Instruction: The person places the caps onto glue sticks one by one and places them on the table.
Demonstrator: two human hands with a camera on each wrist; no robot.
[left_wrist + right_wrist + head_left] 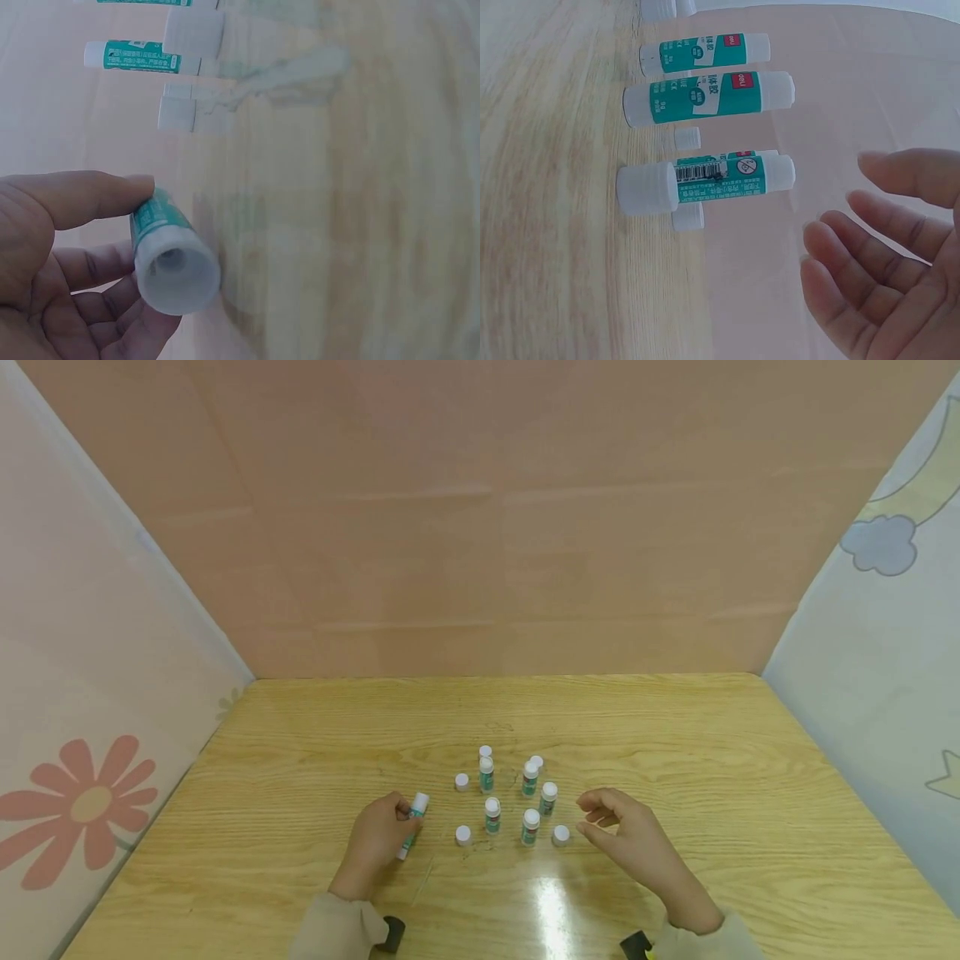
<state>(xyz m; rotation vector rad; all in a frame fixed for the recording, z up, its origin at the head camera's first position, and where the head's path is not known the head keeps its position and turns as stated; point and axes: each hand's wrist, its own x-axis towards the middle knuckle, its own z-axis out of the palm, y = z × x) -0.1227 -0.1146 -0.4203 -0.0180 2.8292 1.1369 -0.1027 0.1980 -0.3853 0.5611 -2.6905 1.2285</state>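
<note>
My left hand holds a glue stick with a teal label and white ends between thumb and fingers. The stick is tilted over the left of the group, and the left wrist view shows its hollow white base facing the camera. To the right, my right hand hovers with relaxed, slightly bent fingers, nothing between them. Nearest to it are a loose white cap and an upright glue stick. Other upright glue sticks, one of them at the front, stand between the hands.
Several more white caps, such as the left front cap and left back cap, lie around the standing sticks. The wooden table meets a tan back wall, with patterned panels at both sides.
</note>
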